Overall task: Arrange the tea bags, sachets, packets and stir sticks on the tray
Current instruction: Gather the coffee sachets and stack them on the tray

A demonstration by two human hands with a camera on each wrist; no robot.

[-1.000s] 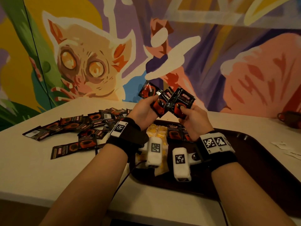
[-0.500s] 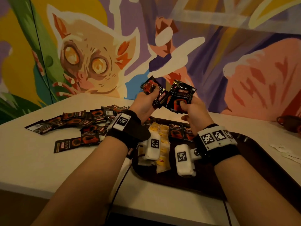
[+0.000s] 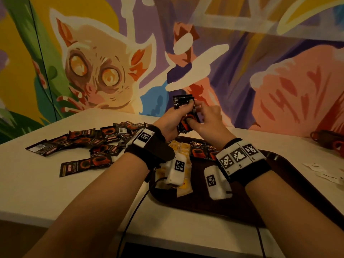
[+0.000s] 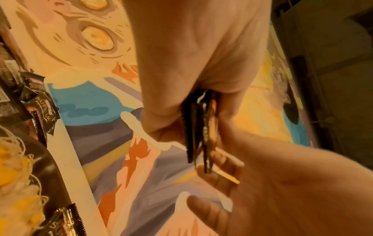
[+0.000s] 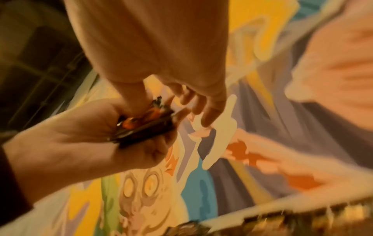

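Above the far edge of the dark brown tray [image 3: 290, 170], both hands hold one stack of black coffee sachets [image 3: 183, 103] upright. My left hand [image 3: 176, 121] grips the stack from the left, seen edge-on as sachets [image 4: 199, 127] in the left wrist view. My right hand [image 3: 195, 114] pinches it from the right, thumb on the front of the sachets [image 5: 145, 126]. On the tray lie yellow tea bags [image 3: 181, 147] and two coffee sachets [image 3: 199, 151]. Several more sachets [image 3: 89, 144] lie scattered on the white table [image 3: 55, 192] to the left.
A painted mural wall [image 3: 242, 71] stands right behind the table. Dark red cups [image 3: 327, 140] sit at the far right edge, with white paper pieces [image 3: 323, 172] on the table right of the tray. A black cable [image 3: 134, 207] hangs over the table's front edge.
The sachets were fanned out and split between the two hands. The hands have since come together and closed them into one stack.
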